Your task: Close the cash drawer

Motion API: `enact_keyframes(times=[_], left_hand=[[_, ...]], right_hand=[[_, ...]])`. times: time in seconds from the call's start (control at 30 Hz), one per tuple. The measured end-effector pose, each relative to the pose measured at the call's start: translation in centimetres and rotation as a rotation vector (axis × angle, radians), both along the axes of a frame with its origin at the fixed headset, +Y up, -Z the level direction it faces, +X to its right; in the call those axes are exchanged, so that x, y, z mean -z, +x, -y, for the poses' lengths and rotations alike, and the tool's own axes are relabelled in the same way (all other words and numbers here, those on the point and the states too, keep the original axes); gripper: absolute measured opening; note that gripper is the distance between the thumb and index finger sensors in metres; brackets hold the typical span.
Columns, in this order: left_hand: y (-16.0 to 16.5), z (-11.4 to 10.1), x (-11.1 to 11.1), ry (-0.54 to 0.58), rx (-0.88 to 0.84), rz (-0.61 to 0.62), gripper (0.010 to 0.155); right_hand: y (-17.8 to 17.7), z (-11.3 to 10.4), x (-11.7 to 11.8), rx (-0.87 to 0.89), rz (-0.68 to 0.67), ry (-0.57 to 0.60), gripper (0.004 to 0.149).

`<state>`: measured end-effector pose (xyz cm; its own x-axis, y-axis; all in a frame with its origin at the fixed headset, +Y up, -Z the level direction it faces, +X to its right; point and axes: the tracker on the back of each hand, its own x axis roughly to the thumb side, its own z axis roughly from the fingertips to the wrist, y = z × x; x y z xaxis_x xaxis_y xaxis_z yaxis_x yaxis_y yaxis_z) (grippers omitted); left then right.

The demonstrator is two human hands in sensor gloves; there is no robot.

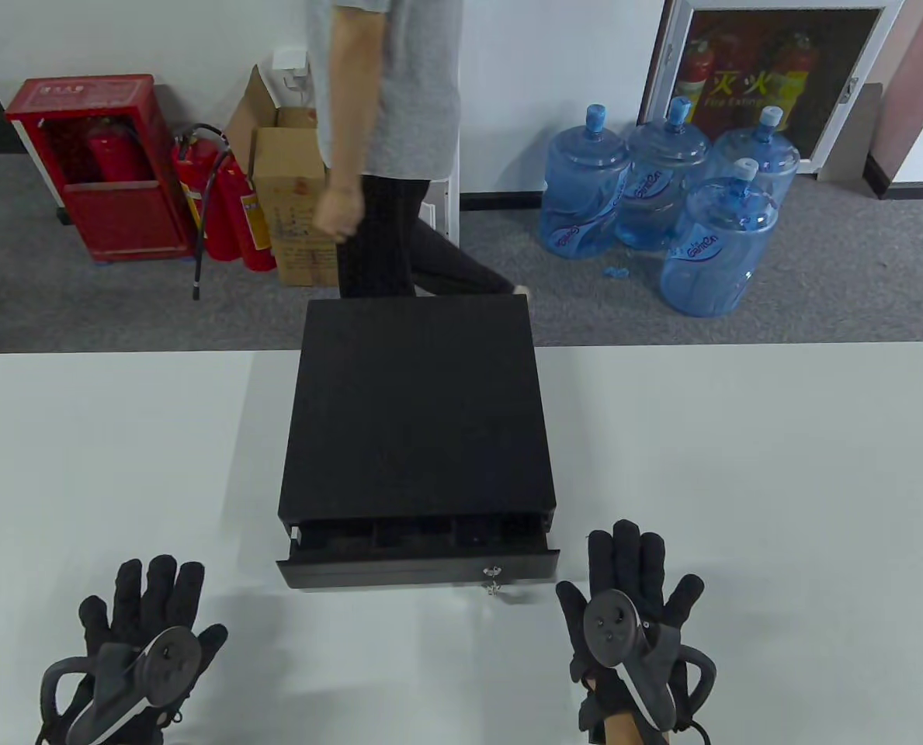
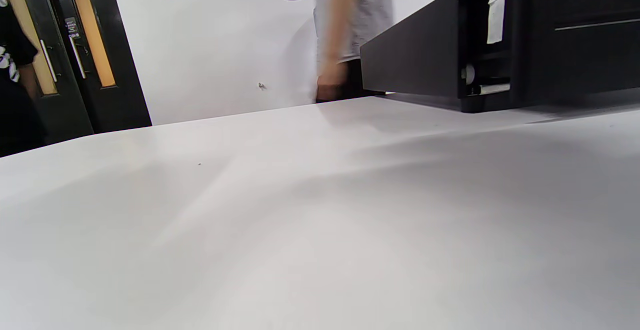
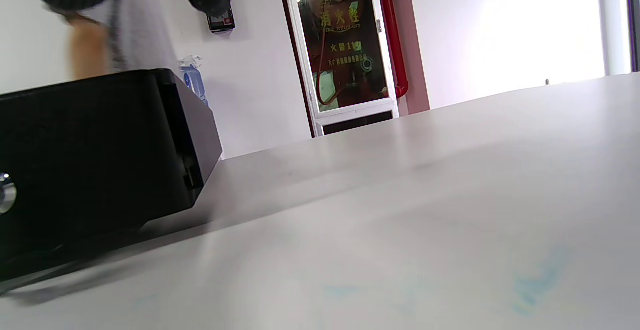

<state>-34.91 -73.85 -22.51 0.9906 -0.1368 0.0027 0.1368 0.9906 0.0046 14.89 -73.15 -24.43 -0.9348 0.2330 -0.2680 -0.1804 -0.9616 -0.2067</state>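
Black cash drawer (image 1: 418, 560), slightly open, mid-table

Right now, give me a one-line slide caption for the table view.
Black cash drawer slightly open on the white table; left hand and right hand rest apart from it.

Overhead table view, low wrist views

One black cash drawer (image 1: 418, 434) sits on the white bench (image 1: 740, 466), reaching its far edge, with one key (image 1: 493, 580) in its front lock. Two gloved hands lie at the near edge: the left hand (image 1: 139, 628) and the right hand (image 1: 632, 605), each carrying one tracker. Beyond the far edge, the floor holds four blue water jugs (image 1: 663, 186), two loose red fire extinguishers (image 1: 228, 206), one red extinguisher cabinet (image 1: 100, 167), one cardboard box (image 1: 294, 202) and one standing person (image 1: 391, 147).
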Motion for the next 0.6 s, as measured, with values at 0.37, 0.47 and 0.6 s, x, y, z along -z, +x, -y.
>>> enact_keyframes(times=[0.37,0.47,0.6], left_hand=[[0.3,0.1,0.0,-0.005,-0.004,0.019,0.081],[0.5,0.1,0.0,-0.008,-0.002,0.028,0.081],[0.6,0.2,-0.1,-0.015,-0.005,0.039,0.081]], right_hand=[[-3.0,-2.4,0.2,-0.11,-0.022,0.042,0.074],[-4.1,-3.2,0.2,-0.158,-0.036,0.058,0.071],[-5.3,-3.9,0.3,-0.221,-0.048,0.09,0.065]])
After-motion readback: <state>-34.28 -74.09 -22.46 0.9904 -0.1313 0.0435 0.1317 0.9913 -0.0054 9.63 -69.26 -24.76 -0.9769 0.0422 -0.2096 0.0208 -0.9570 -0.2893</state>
